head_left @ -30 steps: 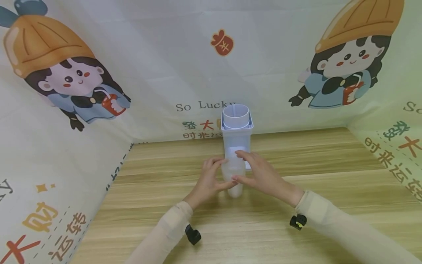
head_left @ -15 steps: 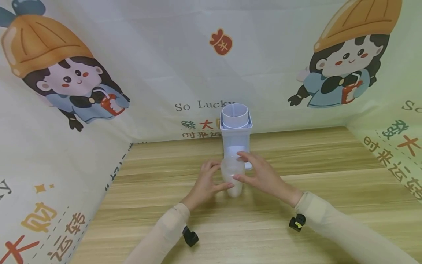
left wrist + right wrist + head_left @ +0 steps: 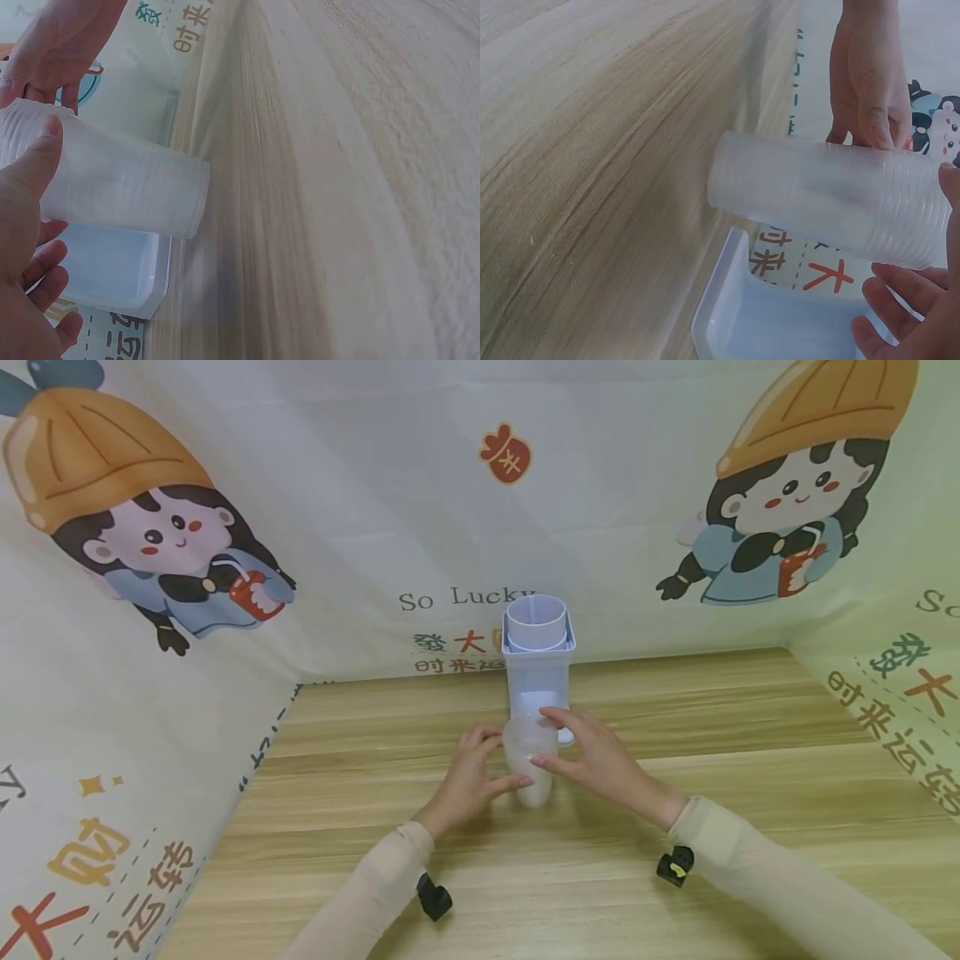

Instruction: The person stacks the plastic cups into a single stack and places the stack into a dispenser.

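Note:
A stack of nested clear plastic cups (image 3: 531, 747) stands upright on the table, its ridged rims at the top. My left hand (image 3: 468, 772) curves about its left side; in the left wrist view the thumb (image 3: 45, 146) lies against the cups and the lower fingers spread away from them. My right hand (image 3: 596, 764) curves round the right side, its thumb and index finger at the stack. Just behind stands a pale blue-white plastic holder (image 3: 538, 677) with a squarish body and a round tube (image 3: 537, 622) at its top. The cups hide its lower front.
The wood-grain table (image 3: 360, 793) extends to both sides and in front of the hands. A printed cloth (image 3: 360, 485) with cartoon figures and lettering encloses the back and sides, close behind the holder.
My left hand has drawn back slightly to the left, its thumb now reaching less far across the cups. My right hand has barely moved. The stack and the holder stay in place.

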Tool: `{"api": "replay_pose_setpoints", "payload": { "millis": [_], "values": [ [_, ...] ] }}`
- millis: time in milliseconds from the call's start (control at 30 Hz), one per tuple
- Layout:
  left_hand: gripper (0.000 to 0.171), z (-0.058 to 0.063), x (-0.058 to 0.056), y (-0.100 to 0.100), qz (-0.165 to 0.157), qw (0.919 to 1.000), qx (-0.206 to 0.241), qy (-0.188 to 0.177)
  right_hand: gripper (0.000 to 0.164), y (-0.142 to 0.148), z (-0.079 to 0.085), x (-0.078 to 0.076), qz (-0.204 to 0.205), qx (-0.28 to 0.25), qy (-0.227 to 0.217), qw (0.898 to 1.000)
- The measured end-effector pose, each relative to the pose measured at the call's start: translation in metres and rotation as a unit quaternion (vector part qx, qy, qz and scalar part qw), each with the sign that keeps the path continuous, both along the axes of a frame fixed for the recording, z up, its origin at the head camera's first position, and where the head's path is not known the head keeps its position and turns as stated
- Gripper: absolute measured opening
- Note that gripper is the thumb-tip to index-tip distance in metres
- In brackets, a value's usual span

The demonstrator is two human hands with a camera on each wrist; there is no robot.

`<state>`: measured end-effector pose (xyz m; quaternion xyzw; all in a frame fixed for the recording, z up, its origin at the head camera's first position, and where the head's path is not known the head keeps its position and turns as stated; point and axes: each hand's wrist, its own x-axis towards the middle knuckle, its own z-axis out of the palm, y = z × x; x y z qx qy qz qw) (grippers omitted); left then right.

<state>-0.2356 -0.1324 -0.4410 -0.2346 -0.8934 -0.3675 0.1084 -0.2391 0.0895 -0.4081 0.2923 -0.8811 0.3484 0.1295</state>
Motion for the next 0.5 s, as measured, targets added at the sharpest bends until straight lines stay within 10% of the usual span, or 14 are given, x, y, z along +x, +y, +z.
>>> {"api": "replay_pose_setpoints", "payload": {
  "millis": [500],
  "values": [
    [0.061,0.021,-0.002,0.008,0.011,0.9998,-0.001,0.020,0.068,0.006,0.023,-0.002,-0.001,-0.016,0.030,0.999]
  ]
}}
